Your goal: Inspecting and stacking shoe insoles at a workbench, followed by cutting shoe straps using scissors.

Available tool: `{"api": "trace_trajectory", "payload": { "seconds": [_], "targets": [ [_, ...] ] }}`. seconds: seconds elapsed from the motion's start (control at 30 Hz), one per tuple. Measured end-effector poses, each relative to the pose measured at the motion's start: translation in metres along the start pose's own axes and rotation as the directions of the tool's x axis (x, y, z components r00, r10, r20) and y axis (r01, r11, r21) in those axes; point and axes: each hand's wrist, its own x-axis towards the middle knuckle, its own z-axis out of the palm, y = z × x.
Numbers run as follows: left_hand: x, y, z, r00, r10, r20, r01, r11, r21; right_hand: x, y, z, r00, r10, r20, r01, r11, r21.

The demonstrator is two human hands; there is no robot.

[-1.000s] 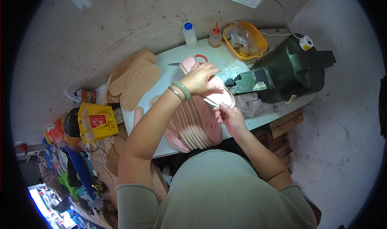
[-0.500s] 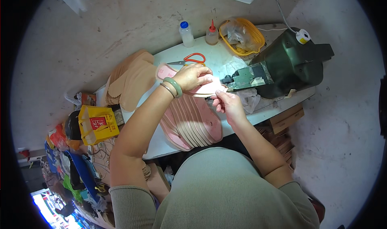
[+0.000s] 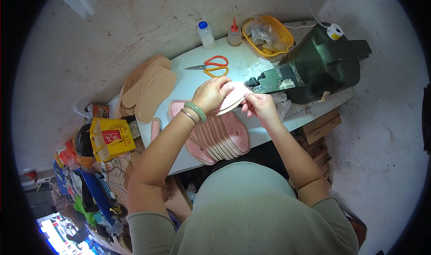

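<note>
A pale pink shoe insole (image 3: 233, 101) is held between my two hands, at the dark working end of a green machine (image 3: 279, 80). My left hand (image 3: 212, 94), with a green bangle and a thin metal one at the wrist, presses on the insole from above, thumb and fingers closed over it. My right hand (image 3: 259, 106) pinches its right edge between thumb and finger, other fingers curled. The insole's other end (image 3: 176, 107) shows left of my left wrist. Beneath my hands lies an overlapping row of pink insoles (image 3: 217, 140).
Scissors (image 3: 209, 67) with red and orange handles lie beyond my left hand. At the back stand a blue-capped bottle (image 3: 206, 35), a red-tipped bottle (image 3: 234, 35) and a yellow basket (image 3: 270, 35). Tan insole pieces (image 3: 146, 88) are piled left, near a yellow bag (image 3: 111, 138).
The insole has turned, its left end swinging down toward me and uncovering the scissors' handles. Both hands still hold it, and my right hand has moved slightly up and right.
</note>
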Motion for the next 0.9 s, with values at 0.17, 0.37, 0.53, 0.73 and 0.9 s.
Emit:
{"api": "trace_trajectory", "payload": {
  "seconds": [0.17, 0.37, 0.53, 0.73, 0.9],
  "targets": [
    [-0.015, -0.002, 0.018, 0.988, -0.071, -0.135, 0.067, 0.997, -0.03, -0.008, -0.004, 0.004, 0.999, -0.045, -0.01, 0.044, 0.993, -0.113],
    [-0.027, 0.006, 0.046, 0.966, -0.165, -0.199, 0.13, 0.975, -0.179, -0.02, 0.006, 0.004, 0.99, -0.135, -0.041, 0.127, 0.978, -0.163],
    [-0.028, 0.012, 0.062, 0.954, -0.191, -0.231, 0.157, 0.975, -0.155, -0.03, 0.021, -0.012, 0.986, -0.162, -0.042, 0.154, 0.977, -0.149],
    [-0.02, 0.016, 0.059, 0.946, -0.189, -0.262, 0.15, 0.975, -0.162, -0.075, 0.071, -0.005, 0.995, -0.096, -0.037, 0.096, 0.995, 0.009],
    [-0.007, 0.004, 0.053, 0.921, -0.208, -0.331, 0.119, 0.955, -0.271, -0.063, 0.05, -0.009, 0.979, -0.2, -0.039, 0.181, 0.941, -0.286]
  ]
}}
